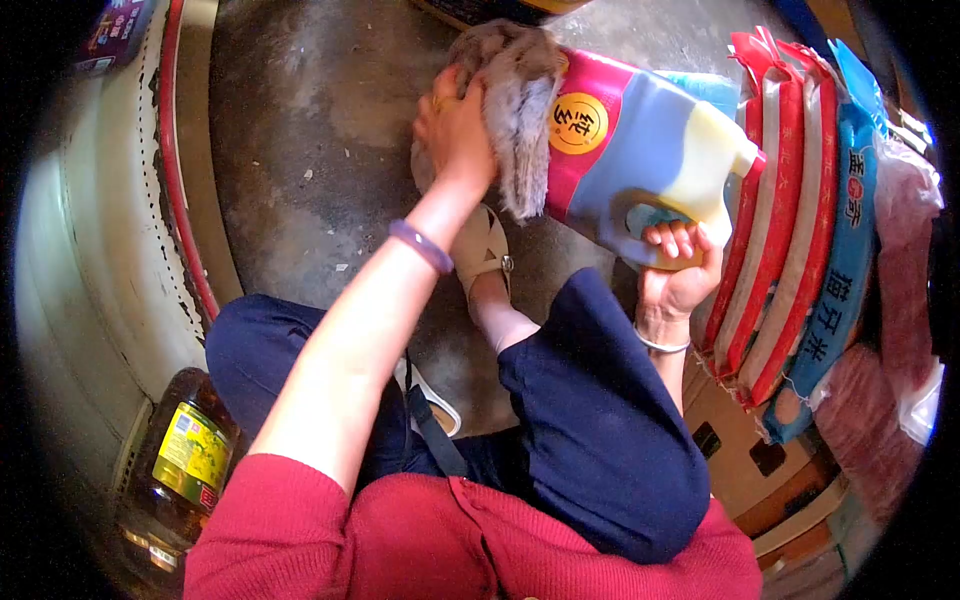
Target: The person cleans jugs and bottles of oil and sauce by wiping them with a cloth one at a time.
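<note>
My right hand (682,262) is wrapped around the handle of a large plastic jug (640,140) with a blue, pale yellow and pink body. The jug is tilted on its side, its capped neck pointing right and its base to the left. My left hand (455,125) grips a fluffy grey-brown cloth (525,110) that is pressed over the base end of the jug. What part of the base lies beneath the cloth is hidden.
Red and white rice bags (770,210) and a blue bag (840,290) stand close on the right, above a cardboard box (765,485). A large bottle of dark oil (185,460) stands lower left, beside a white panel (90,250). My feet rest on the stained floor (300,150).
</note>
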{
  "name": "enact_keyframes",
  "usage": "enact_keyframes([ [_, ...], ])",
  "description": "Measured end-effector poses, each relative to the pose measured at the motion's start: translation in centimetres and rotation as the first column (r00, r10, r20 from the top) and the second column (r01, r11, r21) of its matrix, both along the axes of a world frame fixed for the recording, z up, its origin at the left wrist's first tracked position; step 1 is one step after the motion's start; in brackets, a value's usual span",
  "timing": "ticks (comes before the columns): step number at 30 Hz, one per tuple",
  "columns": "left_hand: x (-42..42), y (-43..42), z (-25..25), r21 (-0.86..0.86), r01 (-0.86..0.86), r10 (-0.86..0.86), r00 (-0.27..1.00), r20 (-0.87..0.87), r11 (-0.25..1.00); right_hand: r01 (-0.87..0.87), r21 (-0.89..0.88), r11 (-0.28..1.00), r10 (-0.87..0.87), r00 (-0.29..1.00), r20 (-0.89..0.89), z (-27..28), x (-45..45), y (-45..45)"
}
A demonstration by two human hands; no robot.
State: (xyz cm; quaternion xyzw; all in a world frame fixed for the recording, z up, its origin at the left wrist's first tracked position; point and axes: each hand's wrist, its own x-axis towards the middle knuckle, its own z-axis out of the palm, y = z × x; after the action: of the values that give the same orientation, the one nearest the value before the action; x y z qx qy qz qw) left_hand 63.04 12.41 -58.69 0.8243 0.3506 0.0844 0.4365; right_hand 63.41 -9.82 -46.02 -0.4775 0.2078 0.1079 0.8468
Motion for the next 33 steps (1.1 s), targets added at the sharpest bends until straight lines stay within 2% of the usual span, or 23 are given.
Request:
enact_keyframes([
  [1, -1.1, -0.5, -0.5, -0.226, -0.183, 0.185, 0.983, -0.012, 0.957, 0.009, -0.023, 1.000, -0.009, 1.000, -0.017, 0.2, 0.1, 0.2],
  [3, -3.4, -2.5, 0.2, -0.402, -0.379, 0.390, 0.919, -0.057, 0.834, -0.002, -0.016, 1.000, 0.002, 1.000, -0.020, 0.6, 0.2, 0.8],
  [4, -4.3, -4.2, 0.4, -0.538, -0.425, 0.507, 0.862, 0.005, 0.728, -0.002, -0.023, 1.000, 0.001, 1.000, -0.031, 1.0, 0.3, 1.4],
  [5, -4.8, -5.6, 1.3, -0.537, -0.425, 0.505, 0.863, 0.002, 0.728, -0.002, -0.029, 1.000, 0.001, 0.999, -0.041, 1.4, 0.3, 2.0],
  [6, -5.3, -7.0, 2.2, -0.542, -0.331, 0.483, 0.861, 0.162, 0.773, -0.013, -0.026, 1.000, 0.012, 0.999, -0.030, 1.8, 0.3, 2.6],
  [8, -6.0, -9.3, 3.8, -0.275, -0.156, 0.261, 0.876, 0.407, 0.949, 0.010, -0.057, 0.998, -0.013, 0.999, -0.050, 2.3, 0.7, 3.4],
  [9, -6.4, -9.9, 4.4, -0.101, -0.068, 0.104, 0.905, 0.413, 0.993, 0.027, -0.085, 0.996, -0.033, 0.997, -0.069, 2.6, 1.1, 3.9],
  [10, -6.7, -10.6, 5.1, 0.084, 0.014, -0.047, 0.914, 0.404, 0.996, 0.046, -0.128, 0.991, -0.054, 0.997, -0.060, 2.9, 1.4, 4.5],
  [11, -7.1, -11.2, 5.9, 0.259, 0.081, -0.180, 0.905, 0.386, 0.962, -0.110, 0.047, 0.993, 0.109, 0.994, 0.024, 3.1, 2.3, 4.3],
  [13, -7.8, -10.0, 5.9, 0.267, 0.254, -0.354, 0.818, 0.453, 0.930, 0.034, -0.107, 0.994, -0.051, 0.985, -0.167, 3.8, 2.6, 5.0],
  [15, -6.4, -9.1, 3.2, 0.540, 0.092, -0.397, 0.782, 0.481, 0.837, -0.014, -0.033, 0.999, 0.012, 0.997, -0.077, 1.4, 3.4, 1.8],
  [16, -6.1, -8.8, 2.6, 0.435, 0.074, -0.300, 0.825, 0.479, 0.898, -0.057, 0.053, 0.997, 0.059, 0.997, -0.045, 0.7, 3.9, 0.5],
  [17, -5.8, -8.6, 2.2, 0.321, 0.051, -0.205, 0.862, 0.465, 0.946, -0.166, 0.289, 0.943, 0.172, 0.985, 0.003, 0.6, 3.8, -0.3],
  [18, -5.5, -7.6, 2.2, 0.340, 0.017, -0.193, 0.850, 0.490, 0.940, -0.058, 0.200, 0.978, 0.088, 0.986, -0.142, 2.6, 3.8, 1.9],
  [19, -5.4, -6.8, 2.4, 0.439, 0.013, -0.253, 0.832, 0.493, 0.899, -0.054, 0.194, 0.980, 0.082, 0.987, -0.139, 3.6, 3.4, 3.5],
  [20, -6.5, -7.3, 0.9, 0.286, 0.087, -0.194, 0.908, 0.371, 0.954, -0.105, 0.199, 0.974, 0.126, 0.987, -0.100, 4.4, 2.9, 4.7],
  [22, -6.9, -6.3, 0.7, 0.311, 0.165, -0.235, 0.950, 0.204, 0.936, -0.192, 0.157, 0.969, 0.201, 0.979, -0.044, 5.3, 2.6, 6.1],
  [23, -7.3, -6.3, 0.1, 0.308, 0.162, -0.234, 0.948, 0.214, 0.938, -0.200, 0.132, 0.971, 0.208, 0.977, -0.047, 5.9, 2.6, 6.5],
  [25, -8.1, -6.8, -1.4, 0.135, 0.237, -0.246, 0.968, 0.051, 0.962, -0.200, 0.188, 0.962, 0.213, 0.975, -0.054, 6.3, 2.3, 6.2],
  [27, -8.0, -6.8, -0.5, 0.221, 0.274, -0.270, 0.962, -0.045, 0.936, -0.193, 0.178, 0.965, 0.205, 0.977, -0.051, 6.9, 1.8, 6.2],
  [29, -8.2, -7.3, -1.8, 0.126, 0.170, -0.183, 0.978, 0.102, 0.977, -0.179, 0.163, 0.970, 0.190, 0.980, -0.060, 7.5, 1.2, 6.0],
  [31, -8.9, -8.7, -3.3, 0.193, 0.239, -0.234, 0.971, -0.045, 0.952, -0.187, 0.152, 0.970, 0.192, 0.981, -0.020, 8.4, 0.9, 6.0],
  [33, -9.4, -8.9, -2.0, 0.050, 0.071, -0.076, 0.993, 0.092, 0.996, -0.194, 0.186, 0.963, 0.198, 0.980, -0.007, 9.3, 0.6, 5.5],
])
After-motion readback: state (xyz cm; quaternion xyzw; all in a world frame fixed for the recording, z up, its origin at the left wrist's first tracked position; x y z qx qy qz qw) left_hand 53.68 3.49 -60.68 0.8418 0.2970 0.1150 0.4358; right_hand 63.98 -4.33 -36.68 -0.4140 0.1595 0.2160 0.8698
